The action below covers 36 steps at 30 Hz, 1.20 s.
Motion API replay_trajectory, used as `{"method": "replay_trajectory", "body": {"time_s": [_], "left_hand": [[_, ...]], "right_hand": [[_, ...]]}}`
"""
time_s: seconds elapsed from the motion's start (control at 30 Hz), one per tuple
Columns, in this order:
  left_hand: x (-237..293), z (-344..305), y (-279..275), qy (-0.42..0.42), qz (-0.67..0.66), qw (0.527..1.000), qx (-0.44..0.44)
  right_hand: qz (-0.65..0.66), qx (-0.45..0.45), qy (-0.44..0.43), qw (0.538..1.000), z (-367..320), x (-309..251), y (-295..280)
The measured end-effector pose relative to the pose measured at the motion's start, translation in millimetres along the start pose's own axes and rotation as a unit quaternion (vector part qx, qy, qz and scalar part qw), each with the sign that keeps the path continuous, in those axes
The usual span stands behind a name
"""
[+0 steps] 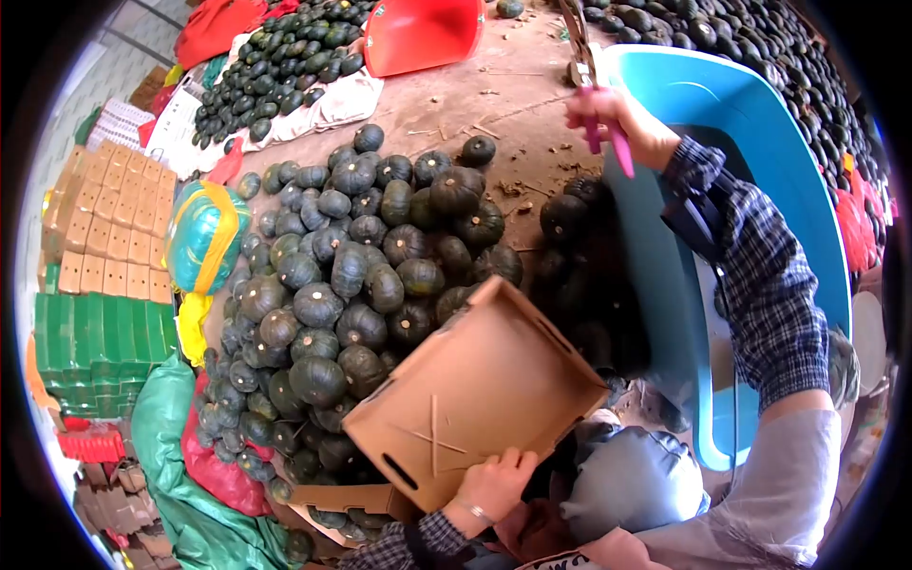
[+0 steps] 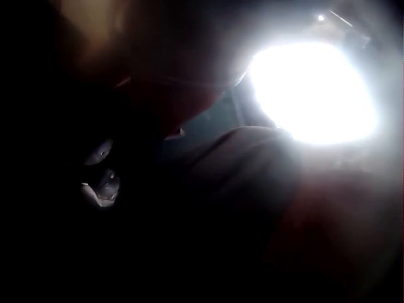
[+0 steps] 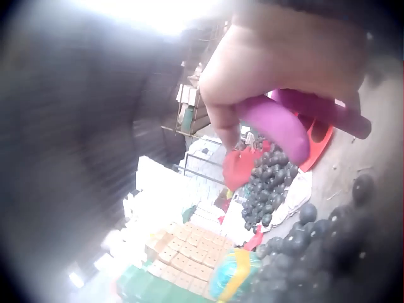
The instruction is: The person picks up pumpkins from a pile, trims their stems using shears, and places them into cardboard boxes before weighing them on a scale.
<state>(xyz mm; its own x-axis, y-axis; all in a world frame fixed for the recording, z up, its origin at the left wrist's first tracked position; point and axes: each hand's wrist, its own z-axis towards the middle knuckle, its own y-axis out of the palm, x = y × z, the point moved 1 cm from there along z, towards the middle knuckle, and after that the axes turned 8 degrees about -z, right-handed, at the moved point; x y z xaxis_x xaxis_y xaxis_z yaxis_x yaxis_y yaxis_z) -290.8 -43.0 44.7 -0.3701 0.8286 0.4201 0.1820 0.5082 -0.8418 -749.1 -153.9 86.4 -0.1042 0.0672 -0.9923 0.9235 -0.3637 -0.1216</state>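
In the head view my left hand point(image 1: 492, 489) grips the near edge of a shallow cardboard box point(image 1: 513, 370), fingers over its rim. The box is tilted, its inside facing up, with a cross of thin pale strips on its bottom and a slot handle in one side. Up at the right, my right hand point(image 1: 635, 128) holds a pair of pink-handled shears point(image 1: 620, 147) above the rim of a blue tub point(image 1: 703, 71). The right wrist view shows fingers curled round the pink handles point(image 3: 278, 126). The left wrist view is mostly dark.
A big heap of dark green pumpkins point(image 1: 351, 275) lies left of the box. Green boxes point(image 1: 104, 351), stacked brown boxes point(image 1: 119, 218) and a teal taped bundle point(image 1: 204, 237) stand farther left. A red scoop-like bin point(image 1: 423, 38) lies at the back; a grey sack point(image 1: 636, 480) is near me.
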Motion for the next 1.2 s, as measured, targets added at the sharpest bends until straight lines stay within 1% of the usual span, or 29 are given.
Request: {"method": "replay_trajectory", "body": {"time_s": [0.03, 0.07, 0.13, 0.17, 0.2, 0.27, 0.3, 0.33, 0.4, 0.43, 0.5, 0.53, 0.6, 0.63, 0.67, 0.73, 0.77, 0.8, 0.83, 0.87, 0.93, 0.97, 1.0, 1.03, 1.07, 1.1, 1.13, 1.17, 1.2], "left_hand": [[-1.5, 7.6, 12.9, -0.003, -0.007, 0.999, -0.033], [-6.6, 17.9, 28.9, -0.013, -0.013, 0.999, -0.035], [-18.5, 39.8, 52.7, 0.013, -0.079, 0.994, -0.071], [-15.7, 47.9, 31.9, 0.009, -0.071, 0.991, -0.112], [-21.4, 60.6, 16.5, 0.000, -0.076, 0.991, -0.111], [-38.5, 74.5, -5.4, -0.035, -0.057, 0.976, -0.205], [-51.6, 72.8, -5.4, -0.046, 0.003, 0.982, -0.185], [-67.0, 66.6, -0.7, -0.058, 0.062, 0.982, -0.166], [-89.3, 47.9, 6.7, -0.026, 0.122, 0.986, -0.112], [-92.0, 41.8, 14.7, -0.037, 0.115, 0.986, -0.119], [-101.9, 37.2, 23.1, 0.021, 0.185, 0.982, 0.006], [-108.2, 38.1, 28.9, 0.015, 0.188, 0.982, 0.003], [-115.9, 40.4, 42.6, 0.049, 0.136, 0.989, 0.005], [-124.8, 43.5, 47.3, 0.099, 0.104, 0.989, 0.025], [-133.4, 48.0, 48.2, 0.096, 0.106, 0.989, 0.025], [-143.9, 52.5, 49.1, 0.211, 0.096, 0.972, -0.023], [-145.2, 53.0, 47.2, 0.221, 0.086, 0.971, -0.021], [-145.5, 52.4, 47.8, 0.217, 0.086, 0.972, -0.023], [-144.6, 52.8, 48.4, 0.234, 0.099, 0.967, -0.002], [-141.1, 53.2, 46.3, 0.252, 0.111, 0.961, 0.020], [-133.8, 48.4, 39.9, 0.235, 0.088, 0.967, 0.035], [-130.0, 45.8, 25.1, 0.198, 0.057, 0.976, 0.073], [-125.2, 41.4, 6.3, 0.160, 0.027, 0.981, 0.109], [-125.1, 40.6, -27.0, 0.161, -0.009, 0.963, 0.217], [-129.0, 34.3, -60.8, 0.130, -0.014, 0.957, 0.259], [-142.5, 25.9, -86.9, 0.080, -0.007, 0.950, 0.302], [-158.8, 18.8, -114.3, 0.022, 0.080, 0.938, 0.338], [-171.5, 18.9, -147.0, -0.086, 0.103, 0.907, 0.398], [-208.6, 13.1, -175.6, -0.141, 0.232, 0.892, 0.360]], "right_hand": [[-0.136, 0.004, 0.048, 0.989, 3.7, 5.0, -8.3], [-0.193, 0.012, 0.042, 0.980, 0.3, -1.1, -2.4], [-0.339, -0.010, -0.060, 0.939, -1.0, -10.0, 5.9], [-0.438, 0.007, -0.089, 0.895, 4.3, -7.1, 4.7], [-0.522, 0.060, -0.180, 0.831, 5.8, -0.5, 7.2], [-0.632, 0.077, -0.349, 0.687, 5.9, 7.5, 3.6], [-0.651, 0.038, -0.335, 0.681, 3.1, 1.6, 7.6], [-0.654, 0.026, -0.336, 0.677, 2.7, -0.8, 9.7], [-0.663, 0.006, -0.306, 0.683, 5.8, -3.7, 15.7], [-0.653, 0.006, -0.308, 0.692, 5.8, -2.0, 16.0], [-0.637, 0.008, -0.313, 0.705, 10.0, 5.0, 6.7], [-0.620, -0.005, -0.319, 0.716, 11.8, 7.7, 0.7], [-0.568, -0.020, -0.255, 0.782, 7.1, 6.9, 0.6], [-0.564, -0.030, -0.232, 0.792, 5.2, 3.5, 2.1], [-0.575, -0.031, -0.260, 0.775, 9.7, 17.2, -14.1], [-0.578, -0.024, -0.266, 0.771, 8.8, 24.8, -19.4], [-0.571, -0.025, -0.265, 0.777, 10.0, 27.3, -20.9], [-0.563, -0.028, -0.264, 0.783, 9.4, 16.3, -9.3], [-0.582, -0.042, -0.200, 0.787, 1.3, 3.5, 2.6], [-0.581, -0.043, -0.176, 0.793, 0.1, 2.5, 2.9], [-0.575, -0.039, -0.152, 0.803, -0.6, 3.8, 1.3], [-0.574, -0.039, -0.156, 0.803, 1.9, 10.6, -3.0], [-0.561, -0.008, -0.227, 0.796, 4.1, 20.3, -8.2], [-0.544, 0.024, -0.296, 0.784, 6.1, 25.0, -9.5], [-0.544, 0.026, -0.299, 0.784, 7.2, 24.0, -7.7], [-0.545, 0.012, -0.281, 0.790, 6.6, 21.9, -7.0], [-0.548, -0.001, -0.261, 0.794, 5.5, 19.8, -7.6], [-0.553, 0.005, -0.250, 0.795, 4.8, 19.5, -6.9], [-0.549, 0.013, -0.260, 0.794, 4.8, 20.5, -6.6]]}}
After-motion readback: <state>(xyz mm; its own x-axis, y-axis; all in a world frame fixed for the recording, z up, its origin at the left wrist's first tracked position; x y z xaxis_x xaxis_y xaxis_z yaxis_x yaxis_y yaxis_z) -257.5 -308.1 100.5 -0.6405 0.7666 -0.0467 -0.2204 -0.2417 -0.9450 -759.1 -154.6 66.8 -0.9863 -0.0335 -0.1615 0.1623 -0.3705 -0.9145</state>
